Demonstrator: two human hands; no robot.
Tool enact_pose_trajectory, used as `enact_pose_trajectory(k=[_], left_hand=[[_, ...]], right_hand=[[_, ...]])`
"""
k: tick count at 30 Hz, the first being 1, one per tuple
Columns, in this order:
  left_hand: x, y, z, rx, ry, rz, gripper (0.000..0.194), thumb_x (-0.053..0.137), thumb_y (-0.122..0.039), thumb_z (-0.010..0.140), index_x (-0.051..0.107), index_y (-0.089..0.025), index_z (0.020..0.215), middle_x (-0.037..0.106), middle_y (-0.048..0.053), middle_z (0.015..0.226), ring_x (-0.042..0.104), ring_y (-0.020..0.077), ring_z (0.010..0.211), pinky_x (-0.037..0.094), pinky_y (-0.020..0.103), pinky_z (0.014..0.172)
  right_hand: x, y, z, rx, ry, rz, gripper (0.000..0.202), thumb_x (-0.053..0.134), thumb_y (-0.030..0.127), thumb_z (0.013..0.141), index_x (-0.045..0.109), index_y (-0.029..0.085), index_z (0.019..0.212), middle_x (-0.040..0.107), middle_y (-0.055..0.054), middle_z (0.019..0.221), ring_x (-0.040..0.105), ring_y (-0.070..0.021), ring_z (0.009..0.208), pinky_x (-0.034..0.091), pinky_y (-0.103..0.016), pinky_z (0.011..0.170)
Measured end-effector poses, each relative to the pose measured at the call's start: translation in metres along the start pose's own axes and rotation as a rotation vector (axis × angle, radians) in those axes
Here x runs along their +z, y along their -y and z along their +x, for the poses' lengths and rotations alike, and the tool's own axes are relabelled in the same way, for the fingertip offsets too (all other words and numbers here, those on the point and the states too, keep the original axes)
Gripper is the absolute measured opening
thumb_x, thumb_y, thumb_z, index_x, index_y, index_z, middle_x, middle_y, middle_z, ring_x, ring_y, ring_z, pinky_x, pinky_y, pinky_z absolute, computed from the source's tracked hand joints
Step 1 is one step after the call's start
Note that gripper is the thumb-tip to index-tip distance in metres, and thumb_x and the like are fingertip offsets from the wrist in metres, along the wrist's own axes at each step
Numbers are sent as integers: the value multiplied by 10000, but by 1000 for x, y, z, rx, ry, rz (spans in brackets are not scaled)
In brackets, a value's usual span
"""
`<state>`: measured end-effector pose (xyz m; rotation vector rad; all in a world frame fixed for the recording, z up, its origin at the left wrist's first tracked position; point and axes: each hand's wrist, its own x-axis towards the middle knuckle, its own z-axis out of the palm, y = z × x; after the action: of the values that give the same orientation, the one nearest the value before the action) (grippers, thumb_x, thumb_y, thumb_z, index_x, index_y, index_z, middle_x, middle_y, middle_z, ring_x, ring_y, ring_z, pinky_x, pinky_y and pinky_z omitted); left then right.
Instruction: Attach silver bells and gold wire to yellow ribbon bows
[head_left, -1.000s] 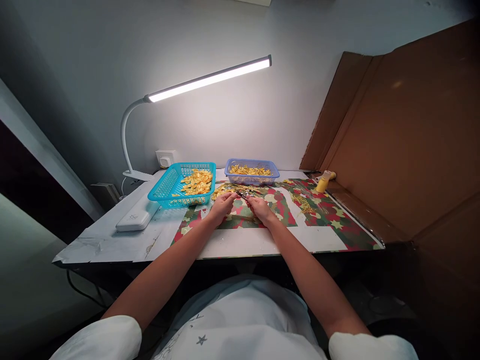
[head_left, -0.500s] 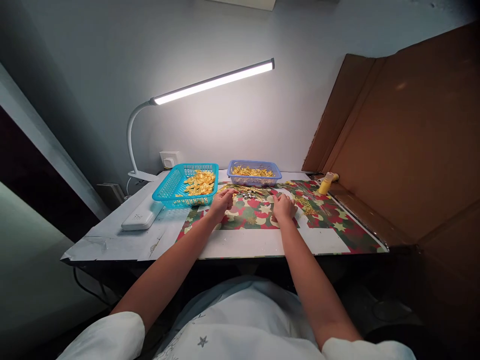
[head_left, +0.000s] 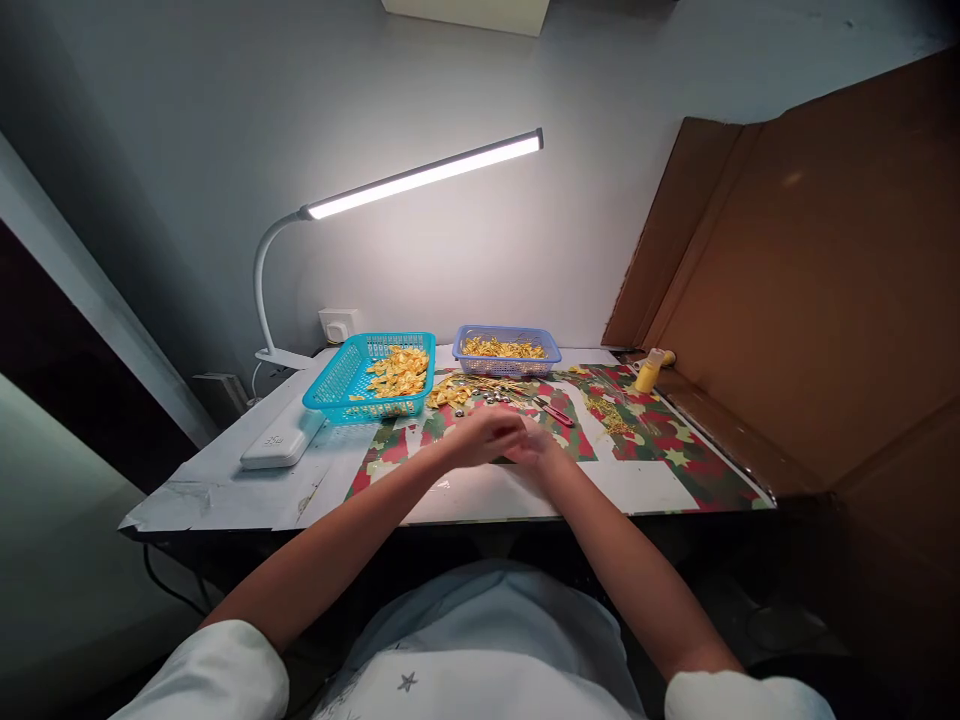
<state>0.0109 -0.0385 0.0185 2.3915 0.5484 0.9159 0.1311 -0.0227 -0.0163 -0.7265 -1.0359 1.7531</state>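
Observation:
My left hand [head_left: 486, 438] is over the near middle of the mat, its fingers curled closed; anything in them is too small to make out. My right hand [head_left: 532, 443] meets it from the right, smeared by motion, its fingers partly hidden behind the left hand. Just beyond both hands lie small silvery pieces [head_left: 495, 397], a pile of gold leaf-like pieces [head_left: 450, 394] and thin gold sticks [head_left: 491, 382]. A slim tool with a pinkish-red handle [head_left: 556, 413] rests right of these.
A turquoise basket [head_left: 330, 393] of gold pieces stands left, a purple basket [head_left: 510, 367] of thin gold pieces behind. On the patterned mat [head_left: 675, 455] are fine gold bits [head_left: 611, 415] and a yellow bottle [head_left: 648, 373]. A white power bank [head_left: 277, 440], lamp [head_left: 427, 175] and cardboard wall [head_left: 810, 280] surround.
Both hands have moved inward and nearer to me, from apart to together. The pinkish-red handled tool and the gold pile now show where the hands were covering them.

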Motion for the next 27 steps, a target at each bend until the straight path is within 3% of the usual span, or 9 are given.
enact_pose_trajectory(k=[8, 11, 15, 18, 20, 21, 24, 27], left_hand=[[34, 3, -14, 193, 233, 266, 231, 398, -184, 925, 585, -173, 789, 657, 66, 836, 527, 172, 771, 379, 282, 756], [43, 5, -15, 241, 294, 320, 280, 374, -178, 935, 551, -179, 718, 638, 63, 776, 521, 171, 738, 386, 282, 726], [47, 4, -18, 295, 361, 371, 278, 393, -187, 933, 562, -184, 712, 625, 59, 776, 527, 179, 771, 402, 293, 768], [32, 7, -16, 251, 316, 447, 181, 470, -265, 917, 620, -191, 845, 631, 84, 982, 525, 219, 976, 372, 351, 923], [12, 17, -11, 6, 127, 599, 175, 543, -312, 886, 623, -224, 1014, 598, 76, 1147, 492, 233, 1106, 352, 367, 985], [1, 24, -8, -87, 53, 643, 198, 496, -257, 910, 615, -206, 1060, 585, 103, 1175, 482, 250, 1133, 343, 407, 996], [-28, 53, 1, -268, -44, 715, 200, 446, -150, 923, 635, -128, 982, 604, 179, 1092, 495, 301, 1123, 346, 509, 983], [-41, 79, 8, -395, -68, 730, 234, 559, -282, 913, 602, -160, 1108, 603, 109, 1162, 570, 244, 1057, 474, 466, 907]], right_hand=[[-16, 15, -5, 125, -42, 211, 340, 385, 168, 957, 341, 207, 622, 220, 97, 468, 214, -69, 384, 309, -159, 404], [-17, 16, -6, 164, -79, 236, 357, 327, 146, 971, 299, 213, 621, 184, 101, 460, 171, -67, 373, 286, -154, 384], [-20, 16, -4, 156, -153, 242, 342, 387, 196, 970, 290, 221, 643, 195, 106, 461, 176, -66, 367, 255, -154, 358], [-23, 17, -2, 95, -230, 232, 340, 415, 246, 971, 288, 225, 656, 224, 105, 465, 198, -65, 367, 260, -159, 358], [-25, 18, -2, 34, -284, 220, 348, 419, 276, 974, 280, 227, 659, 243, 102, 470, 204, -64, 370, 263, -164, 362], [-26, 18, -3, 1, -312, 212, 353, 413, 290, 978, 276, 227, 658, 244, 101, 470, 198, -63, 371, 258, -166, 362], [-28, 18, -4, -91, -399, 170, 373, 386, 375, 983, 272, 228, 659, 220, 105, 457, 159, -63, 367, 221, -178, 351], [-28, 16, -3, -164, -490, 103, 421, 373, 506, 956, 261, 233, 658, 212, 108, 445, 136, -61, 360, 159, -189, 333]])
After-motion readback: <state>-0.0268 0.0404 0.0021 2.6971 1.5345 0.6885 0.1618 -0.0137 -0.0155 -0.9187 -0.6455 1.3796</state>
